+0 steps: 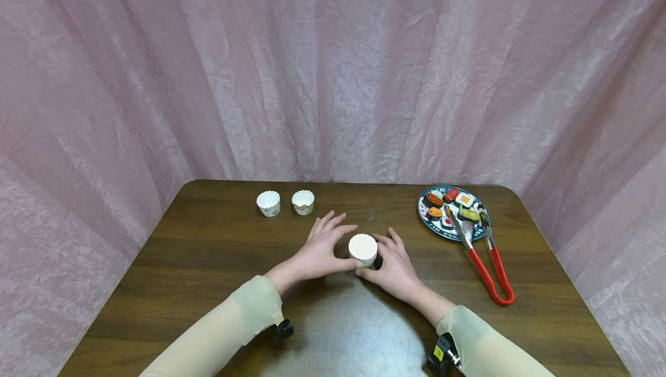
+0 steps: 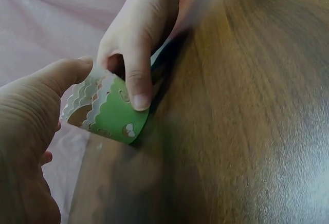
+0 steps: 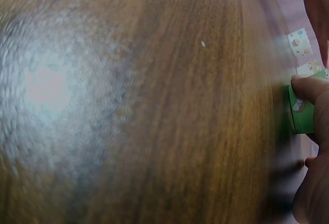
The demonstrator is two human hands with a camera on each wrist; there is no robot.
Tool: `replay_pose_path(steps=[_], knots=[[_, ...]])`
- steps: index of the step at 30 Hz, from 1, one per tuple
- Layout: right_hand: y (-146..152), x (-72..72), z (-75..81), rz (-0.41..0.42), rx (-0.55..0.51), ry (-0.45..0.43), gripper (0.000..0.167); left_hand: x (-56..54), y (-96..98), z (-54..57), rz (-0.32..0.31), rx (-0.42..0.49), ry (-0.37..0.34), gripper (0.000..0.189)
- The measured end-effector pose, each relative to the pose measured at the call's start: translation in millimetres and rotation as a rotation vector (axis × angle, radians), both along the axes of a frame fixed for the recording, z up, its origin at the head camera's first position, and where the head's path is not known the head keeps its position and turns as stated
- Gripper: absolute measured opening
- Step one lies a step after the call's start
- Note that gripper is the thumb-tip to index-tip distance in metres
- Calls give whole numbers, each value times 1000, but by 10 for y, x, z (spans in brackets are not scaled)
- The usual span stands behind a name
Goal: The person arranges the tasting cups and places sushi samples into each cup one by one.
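Note:
A nested stack of paper baking cups [image 1: 362,248], white inside and with scalloped rims, stands on the table between my hands. The outermost cup [image 2: 114,112] is green with small printed figures, seen in the left wrist view. My right hand [image 1: 393,267] holds the stack from the right, its thumb [image 3: 308,88] pressed along the green side. At the rim on the other side is my left hand [image 1: 324,250], thumb and fingers spread around the stack; whether its thumb touches cannot be told. Two more baking cups, one whitish [image 1: 269,203] and one greenish [image 1: 303,202], stand farther back.
On the right, a patterned plate [image 1: 424,219] bears several sushi-like pieces. Red-handled tongs [image 1: 486,276] lie with their tips on it and their handle on the brown wooden table [image 1: 208,284]. A pink curtain [image 1: 333,76] hangs behind the table.

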State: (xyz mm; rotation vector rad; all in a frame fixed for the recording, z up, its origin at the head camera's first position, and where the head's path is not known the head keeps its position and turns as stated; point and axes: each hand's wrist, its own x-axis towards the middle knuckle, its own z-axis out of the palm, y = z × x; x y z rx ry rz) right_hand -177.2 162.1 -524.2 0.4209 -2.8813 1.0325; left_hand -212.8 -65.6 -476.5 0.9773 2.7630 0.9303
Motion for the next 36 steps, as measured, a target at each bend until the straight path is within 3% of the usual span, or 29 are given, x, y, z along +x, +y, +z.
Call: replay_pose_path(steps=[8, 20, 36], knots=[[-6, -16, -1, 4, -2, 36, 69, 9, 62, -32, 8, -5, -6, 85], [9, 3, -6, 5, -8, 9, 68, 77, 151, -50, 52, 31, -32, 81], [9, 10, -25, 3, -7, 23, 70, 58, 180, -108, 45, 53, -31, 75]])
